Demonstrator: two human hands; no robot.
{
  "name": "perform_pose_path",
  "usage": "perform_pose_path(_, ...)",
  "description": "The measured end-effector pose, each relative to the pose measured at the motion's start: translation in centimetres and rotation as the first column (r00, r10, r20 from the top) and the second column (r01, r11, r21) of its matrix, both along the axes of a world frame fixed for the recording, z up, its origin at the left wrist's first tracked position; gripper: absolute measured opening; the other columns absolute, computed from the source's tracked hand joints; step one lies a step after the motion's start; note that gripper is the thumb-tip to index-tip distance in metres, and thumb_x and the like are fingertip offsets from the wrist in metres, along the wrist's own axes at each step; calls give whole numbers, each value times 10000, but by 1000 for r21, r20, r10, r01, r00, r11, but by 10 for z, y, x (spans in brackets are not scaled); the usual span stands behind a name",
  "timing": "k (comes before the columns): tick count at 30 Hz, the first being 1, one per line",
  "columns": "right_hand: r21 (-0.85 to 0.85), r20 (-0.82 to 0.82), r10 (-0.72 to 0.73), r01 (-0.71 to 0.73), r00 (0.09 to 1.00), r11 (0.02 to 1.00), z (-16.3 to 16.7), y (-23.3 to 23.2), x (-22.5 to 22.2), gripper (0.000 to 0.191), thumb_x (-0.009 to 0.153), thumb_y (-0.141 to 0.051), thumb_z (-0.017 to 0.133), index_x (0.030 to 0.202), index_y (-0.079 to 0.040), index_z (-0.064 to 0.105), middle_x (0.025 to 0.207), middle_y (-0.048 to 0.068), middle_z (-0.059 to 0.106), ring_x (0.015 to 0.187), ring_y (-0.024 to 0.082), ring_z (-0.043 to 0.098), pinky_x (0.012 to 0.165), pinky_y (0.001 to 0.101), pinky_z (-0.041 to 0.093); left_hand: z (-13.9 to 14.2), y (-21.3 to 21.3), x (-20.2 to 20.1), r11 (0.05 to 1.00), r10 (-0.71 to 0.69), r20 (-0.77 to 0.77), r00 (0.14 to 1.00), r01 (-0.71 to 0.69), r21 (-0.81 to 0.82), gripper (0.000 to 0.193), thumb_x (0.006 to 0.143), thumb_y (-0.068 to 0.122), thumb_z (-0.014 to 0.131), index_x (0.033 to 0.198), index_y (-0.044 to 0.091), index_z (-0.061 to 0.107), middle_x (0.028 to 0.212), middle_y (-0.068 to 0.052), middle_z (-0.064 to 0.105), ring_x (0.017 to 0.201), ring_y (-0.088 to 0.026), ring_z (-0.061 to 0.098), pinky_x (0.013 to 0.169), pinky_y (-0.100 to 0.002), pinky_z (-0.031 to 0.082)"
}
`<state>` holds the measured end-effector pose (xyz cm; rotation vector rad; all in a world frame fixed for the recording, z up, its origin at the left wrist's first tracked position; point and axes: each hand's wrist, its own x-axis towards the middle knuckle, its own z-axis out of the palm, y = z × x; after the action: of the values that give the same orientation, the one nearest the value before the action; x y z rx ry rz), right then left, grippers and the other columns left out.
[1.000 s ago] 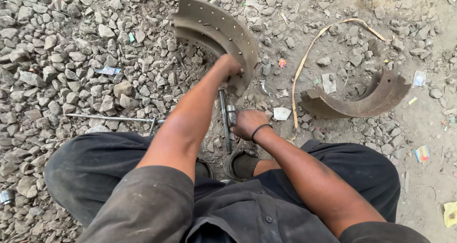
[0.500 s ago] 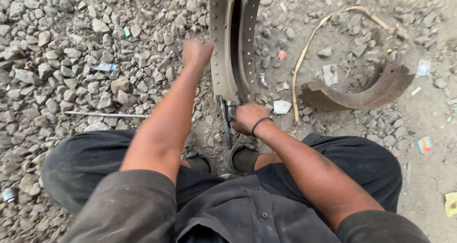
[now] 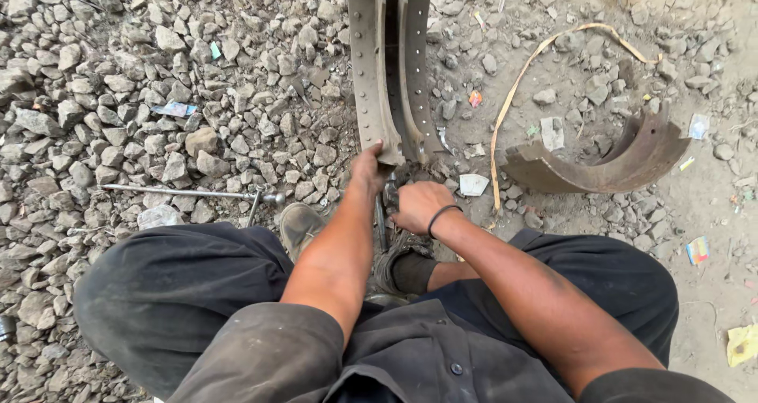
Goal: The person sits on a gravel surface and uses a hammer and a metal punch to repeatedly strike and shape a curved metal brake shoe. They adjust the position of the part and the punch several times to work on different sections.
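Observation:
A curved metal brake shoe (image 3: 388, 63) with rows of holes lies on the gravel straight ahead of me, its near end by my feet. My left hand (image 3: 369, 164) grips that near end at its left edge. Just right of it, my right hand (image 3: 418, 206), with a dark band on the wrist, is closed around a dark metal tool (image 3: 382, 221) that runs down between my shoes. The tool's tip is hidden behind my hands.
A second curved brake shoe (image 3: 608, 166) rests on its edge at the right, with a long tan strip (image 3: 521, 79) beside it. A thin metal rod (image 3: 185, 191) lies on the gravel at left. Loose stones and paper scraps cover the ground.
The brake shoe has swung from a tilted pose to lie straight ahead. My left hand slid down from its upper part to its near end. My right hand stayed put.

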<state>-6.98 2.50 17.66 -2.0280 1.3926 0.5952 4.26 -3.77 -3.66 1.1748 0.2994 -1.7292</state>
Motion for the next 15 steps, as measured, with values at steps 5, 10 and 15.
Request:
perform_pose_path(5,2,-38,-1,1,999,1000,-2,0,-3,390,802,-389,713,959,-37,776,1020,230,736,1002,389,709,893,484,557,4,-7,-3,999,-48,230,972,44,23,310,907,51,646,1170,-114,629,1072,-225,697,861,-370,715,755,-520,627)
perform_pose_path(10,-8,-33,-15,14,999,1000,-1,1,1,356,809,-356,691,959,-47,784,1031,221,735,998,388,712,874,483,570,49,-54,38,961,-264,375,888,273,29,278,894,23,635,1133,-120,621,1030,-240,688,852,-373,720,746,-505,638)
perform_pose_path(15,25,-27,-59,60,998,998,6,1,7,364,795,-363,708,969,-50,771,1042,218,725,1005,390,703,882,489,563,116,-134,103,694,-624,693,361,664,279,265,869,35,670,1097,-99,656,1015,-234,700,875,-343,722,779,-471,617)
